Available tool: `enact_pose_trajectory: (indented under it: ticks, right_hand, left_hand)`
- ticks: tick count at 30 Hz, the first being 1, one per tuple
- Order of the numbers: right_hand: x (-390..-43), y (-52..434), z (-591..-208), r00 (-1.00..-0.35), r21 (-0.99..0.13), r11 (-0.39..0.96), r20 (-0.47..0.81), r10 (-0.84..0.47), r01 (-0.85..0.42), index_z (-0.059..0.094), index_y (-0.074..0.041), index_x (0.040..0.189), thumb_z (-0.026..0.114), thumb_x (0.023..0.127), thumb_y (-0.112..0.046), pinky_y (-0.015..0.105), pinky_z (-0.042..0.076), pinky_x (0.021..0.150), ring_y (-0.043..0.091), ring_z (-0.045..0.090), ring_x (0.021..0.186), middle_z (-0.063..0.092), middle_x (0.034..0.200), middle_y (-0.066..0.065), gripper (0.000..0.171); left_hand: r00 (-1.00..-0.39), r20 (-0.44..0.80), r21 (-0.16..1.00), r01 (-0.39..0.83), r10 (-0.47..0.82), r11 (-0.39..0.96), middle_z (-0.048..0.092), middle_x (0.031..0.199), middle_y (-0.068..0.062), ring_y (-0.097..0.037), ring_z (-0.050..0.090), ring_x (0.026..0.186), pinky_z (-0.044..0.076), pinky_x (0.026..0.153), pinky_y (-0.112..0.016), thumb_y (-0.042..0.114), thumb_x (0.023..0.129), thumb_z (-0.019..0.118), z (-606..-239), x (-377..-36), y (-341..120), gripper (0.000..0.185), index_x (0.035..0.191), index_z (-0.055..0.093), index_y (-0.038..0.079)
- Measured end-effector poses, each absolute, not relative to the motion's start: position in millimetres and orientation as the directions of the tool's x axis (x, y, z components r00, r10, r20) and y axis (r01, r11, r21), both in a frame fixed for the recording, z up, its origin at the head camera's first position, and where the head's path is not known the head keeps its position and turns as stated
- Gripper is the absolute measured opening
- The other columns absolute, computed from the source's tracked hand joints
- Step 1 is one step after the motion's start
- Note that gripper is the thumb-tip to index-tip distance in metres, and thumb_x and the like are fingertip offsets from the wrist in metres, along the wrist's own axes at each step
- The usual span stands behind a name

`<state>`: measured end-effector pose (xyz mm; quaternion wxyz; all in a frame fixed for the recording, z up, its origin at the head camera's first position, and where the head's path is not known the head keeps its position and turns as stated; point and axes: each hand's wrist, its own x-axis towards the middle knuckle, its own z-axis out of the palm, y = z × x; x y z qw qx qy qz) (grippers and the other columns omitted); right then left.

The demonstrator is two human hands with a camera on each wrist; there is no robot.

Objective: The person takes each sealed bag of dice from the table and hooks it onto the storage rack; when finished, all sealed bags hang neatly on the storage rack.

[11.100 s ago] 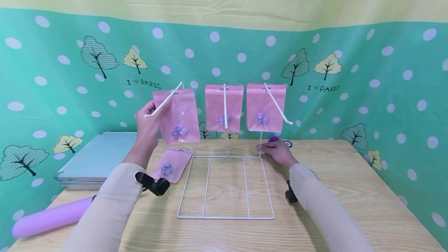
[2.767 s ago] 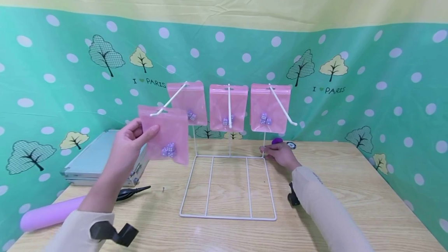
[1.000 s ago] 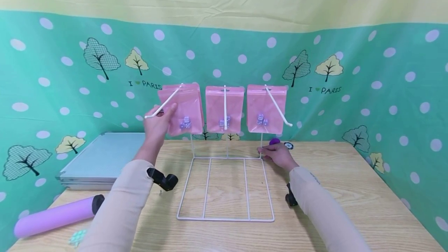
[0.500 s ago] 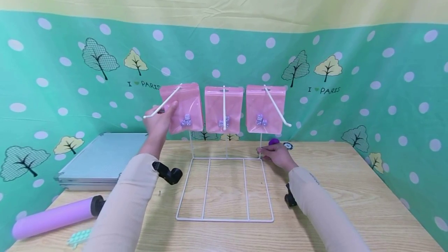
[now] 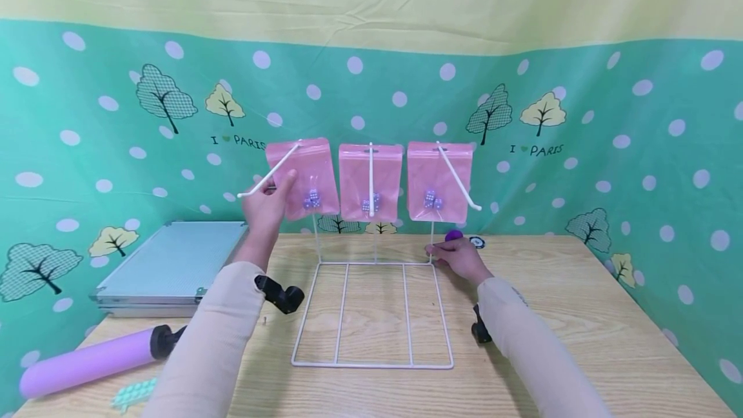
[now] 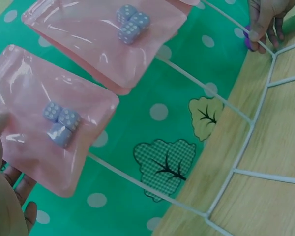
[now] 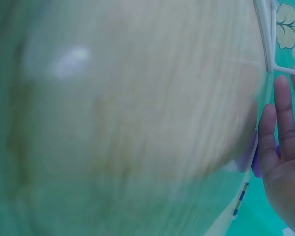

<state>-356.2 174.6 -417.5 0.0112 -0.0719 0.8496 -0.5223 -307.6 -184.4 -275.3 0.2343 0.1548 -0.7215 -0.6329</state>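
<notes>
A white wire display rack [image 5: 371, 364] stands on the table with three hooks. Pink zip bags hang from it: one at the middle hook [image 5: 355, 176], one at the right hook [image 5: 425, 176]. On the left hook [image 5: 268, 174], my left hand [image 5: 265, 215] pinches the edge of a pink zip bag [image 5: 313, 169], thumb in front, fingers behind. Purple-blue dice [image 6: 64, 120] show through that bag in the left wrist view. My right hand [image 5: 461, 258] pinches the rack's right upright near its foot; in the right wrist view some of its fingers [image 7: 284, 113] extend past the wire.
At left lie a light-blue metal-edged case [image 5: 174, 263], a lilac cylinder with a black end [image 5: 93, 360] and a mint-green piece [image 5: 135, 393]. A purple round thing [image 5: 454, 235] and a small black-and-white disc [image 5: 477, 242] sit behind my right hand. A patterned cloth [image 5: 371, 95] hangs behind.
The bag lying left of the rack earlier was lifted, put on the left hook and slid back in front of another bag. My right hand stays on the upright.
</notes>
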Motion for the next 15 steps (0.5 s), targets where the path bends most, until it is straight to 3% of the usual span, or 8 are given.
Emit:
enact_pose_trajectory:
  ticks: [8, 15]
  right_hand:
    - [-358.8, 174.7, -417.7, -0.987, -0.881, 0.456, 0.065, -0.144, -0.125, 0.070, 0.006, 0.118, 0.067, 0.100, -0.016, 0.033, 0.060, 0.082, 0.028, 0.072, 0.097, 0.072, 0.113, 0.019, 0.028]
    - [-360.9, 176.4, -413.6, -0.983, -0.832, 0.531, 0.085, -0.162, -0.160, 0.071, 0.006, 0.116, 0.068, 0.099, -0.017, 0.034, 0.061, 0.079, 0.028, 0.073, 0.089, 0.072, 0.110, 0.020, 0.029]
  left_hand:
    - [-0.863, 0.207, 0.973, 0.134, -0.460, 0.186, 0.064, 0.098, -0.002, -0.012, 0.060, 0.087, 0.055, 0.082, -0.025, 0.044, 0.093, 0.074, -290.4, -305.9, -188.0, 0.052, 0.124, 0.064, 0.003]
    - [-0.885, 0.219, 0.959, 0.118, -0.411, 0.256, 0.066, 0.100, -0.003, -0.018, 0.062, 0.092, 0.051, 0.079, -0.024, 0.044, 0.095, 0.072, -303.6, -303.9, -192.6, 0.052, 0.126, 0.063, 0.003]
